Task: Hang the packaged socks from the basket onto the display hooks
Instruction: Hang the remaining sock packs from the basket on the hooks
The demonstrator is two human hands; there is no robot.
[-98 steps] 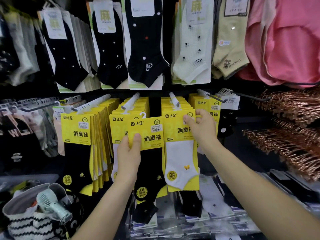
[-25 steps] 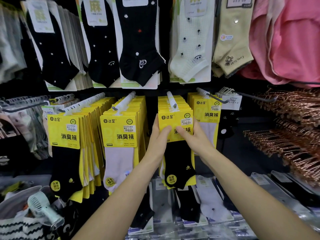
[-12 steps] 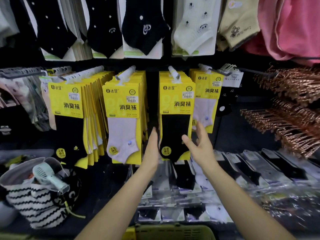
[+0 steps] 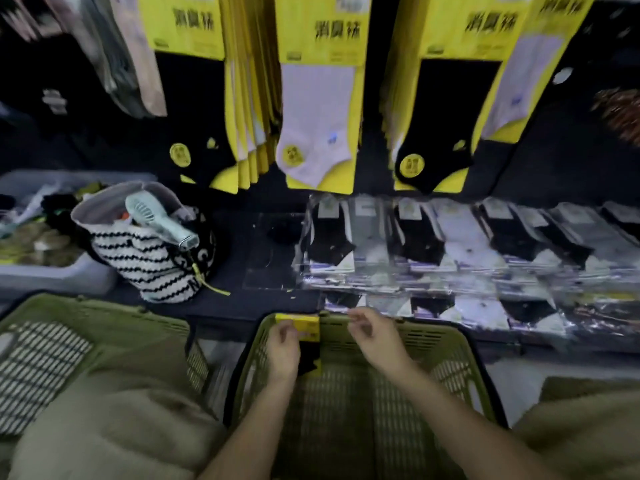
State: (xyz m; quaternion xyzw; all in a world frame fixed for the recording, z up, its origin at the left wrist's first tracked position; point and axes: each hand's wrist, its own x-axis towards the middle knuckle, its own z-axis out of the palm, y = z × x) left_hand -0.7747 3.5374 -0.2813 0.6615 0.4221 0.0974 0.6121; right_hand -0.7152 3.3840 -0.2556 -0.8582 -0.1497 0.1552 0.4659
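Packaged socks (image 4: 309, 336) are now gripped by our left hand (image 4: 282, 346) inside the basket (image 4: 433, 336); the earlier pack (image 4: 446, 109) already hangs; our right hand (image 4: 375, 336) is relaxed, empty.

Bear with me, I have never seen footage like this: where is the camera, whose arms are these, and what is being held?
There is no machine here, only a person's two bare arms. The single camera sits on their head and looks forward and down. The left hand grips a yellow-carded pack of black socks by the green basket's far rim. The right hand, fingers loosely curled, holds nothing that I can see. On the dark shelf beyond lie flat wrapped sock packs and a striped bag with a small fan poking out. Yellow sock packs hang above.
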